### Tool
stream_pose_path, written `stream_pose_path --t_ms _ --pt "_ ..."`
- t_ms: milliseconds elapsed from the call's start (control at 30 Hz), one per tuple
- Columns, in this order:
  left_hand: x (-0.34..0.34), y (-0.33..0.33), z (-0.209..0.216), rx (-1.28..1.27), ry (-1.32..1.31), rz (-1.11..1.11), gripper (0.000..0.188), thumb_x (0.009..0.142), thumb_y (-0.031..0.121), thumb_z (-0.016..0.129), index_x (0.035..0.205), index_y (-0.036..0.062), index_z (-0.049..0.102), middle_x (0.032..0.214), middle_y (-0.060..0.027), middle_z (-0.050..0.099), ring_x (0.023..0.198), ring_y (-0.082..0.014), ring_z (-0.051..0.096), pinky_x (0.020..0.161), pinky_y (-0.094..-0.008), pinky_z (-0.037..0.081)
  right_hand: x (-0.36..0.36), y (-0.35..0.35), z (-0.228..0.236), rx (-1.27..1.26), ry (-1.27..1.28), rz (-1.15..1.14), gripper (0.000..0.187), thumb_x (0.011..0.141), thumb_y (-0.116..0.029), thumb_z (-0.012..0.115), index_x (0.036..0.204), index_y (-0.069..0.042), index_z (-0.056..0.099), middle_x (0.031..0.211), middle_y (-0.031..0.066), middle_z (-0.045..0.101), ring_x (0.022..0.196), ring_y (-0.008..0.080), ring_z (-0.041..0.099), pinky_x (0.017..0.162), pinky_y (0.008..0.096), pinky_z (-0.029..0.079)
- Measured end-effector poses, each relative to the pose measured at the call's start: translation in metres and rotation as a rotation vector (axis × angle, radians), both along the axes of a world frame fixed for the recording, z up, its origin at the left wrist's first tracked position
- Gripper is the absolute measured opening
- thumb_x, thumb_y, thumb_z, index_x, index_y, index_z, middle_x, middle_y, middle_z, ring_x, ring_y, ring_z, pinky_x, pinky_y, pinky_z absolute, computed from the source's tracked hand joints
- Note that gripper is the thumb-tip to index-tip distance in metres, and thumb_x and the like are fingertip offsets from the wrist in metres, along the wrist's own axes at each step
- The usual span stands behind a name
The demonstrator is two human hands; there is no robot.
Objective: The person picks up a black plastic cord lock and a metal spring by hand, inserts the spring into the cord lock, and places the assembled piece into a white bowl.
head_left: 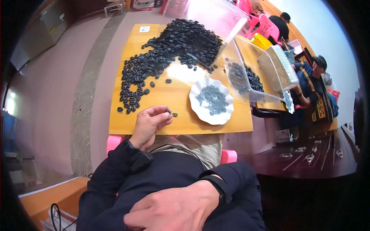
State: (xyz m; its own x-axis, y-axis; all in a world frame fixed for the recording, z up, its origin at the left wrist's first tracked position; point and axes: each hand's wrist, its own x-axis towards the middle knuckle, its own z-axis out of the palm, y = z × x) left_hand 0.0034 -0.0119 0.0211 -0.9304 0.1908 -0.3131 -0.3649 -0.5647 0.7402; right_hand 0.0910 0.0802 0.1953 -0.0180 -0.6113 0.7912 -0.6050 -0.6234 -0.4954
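Near the front edge of the wooden table, my left hand is closed in a pinch. Between its thumb and forefinger is a small black oval plastic piece, mostly covered by the fingertips. A similar piece lies on the tabletop beside the thumb. My right hand is close in front of my body, back side up. Its fingers bend down and run out at the lower edge, so their tips are hidden. To the right of the left hand, a white scalloped plate holds grey shavings or scraps.
A big heap of black oval pieces spreads over the table's far and left parts. At right stand a clear plastic bin with more pieces, a white perforated basket and a yellow bucket. Other people sit beyond.
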Motion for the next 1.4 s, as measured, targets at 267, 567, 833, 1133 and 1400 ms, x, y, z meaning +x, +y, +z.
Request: stream_pose_path --t_ms 267,567,833,1133,1400 --pt "-0.001 -0.007 -0.008 0.012 0.019 0.022 0.017 0.087 -0.002 0.063 0.104 -0.0027 0.061 0.095 -0.011 0.066 0.084 -0.0177 0.067 0.079 -0.03 0.058 -0.004 0.01 0.012 0.113 0.005 -0.006 0.03 0.092 -0.022 0.06 0.121 -0.017 0.06 0.133 0.0155 0.05 0.064 0.0217 0.051 0.053 0.0325 0.045" --pt "0.002 -0.002 0.0 0.0 -0.021 -0.029 0.017 0.088 0.002 0.065 0.104 -0.0039 0.063 0.091 -0.01 0.068 0.08 -0.0148 0.067 0.076 -0.0267 0.058 -0.069 0.07 -0.114 0.308 -0.353 -1.178 0.015 0.083 0.007 0.064 0.098 0.006 0.062 0.09 0.0119 0.063 0.069 0.0175 0.064 0.061 0.0237 0.051" --pt "0.005 -0.003 0.0 0.01 -0.02 -0.067 0.012 0.089 0.004 0.064 0.1 -0.0018 0.064 0.09 -0.0082 0.067 0.079 -0.0141 0.066 0.074 -0.0284 0.058 -0.087 0.086 -0.168 0.352 -0.62 -0.984 0.021 0.087 0.006 0.063 0.108 0.006 0.061 0.106 0.0124 0.058 0.078 0.0134 0.064 0.067 0.0237 0.055" --pt "0.009 -0.002 0.002 0.061 -0.023 -0.107 0.01 0.089 0.003 0.064 0.098 -0.0018 0.064 0.086 -0.0081 0.067 0.074 -0.014 0.066 0.071 -0.028 0.058 -0.086 0.088 -0.175 0.275 -0.721 -0.972 0.013 0.084 0.004 0.067 0.096 0.005 0.065 0.093 0.0097 0.062 0.075 0.0107 0.062 0.063 0.0212 0.05" --pt "0.014 0.002 0.006 0.08 -0.035 -0.055 0.009 0.089 0.003 0.064 0.097 -0.0012 0.064 0.086 -0.0077 0.066 0.074 -0.0136 0.066 0.069 -0.0277 0.059 -0.083 0.088 -0.179 0.274 -0.603 -0.997 0.01 0.084 0.007 0.066 0.094 0.006 0.064 0.092 0.0092 0.063 0.08 0.0135 0.062 0.068 0.0227 0.05"
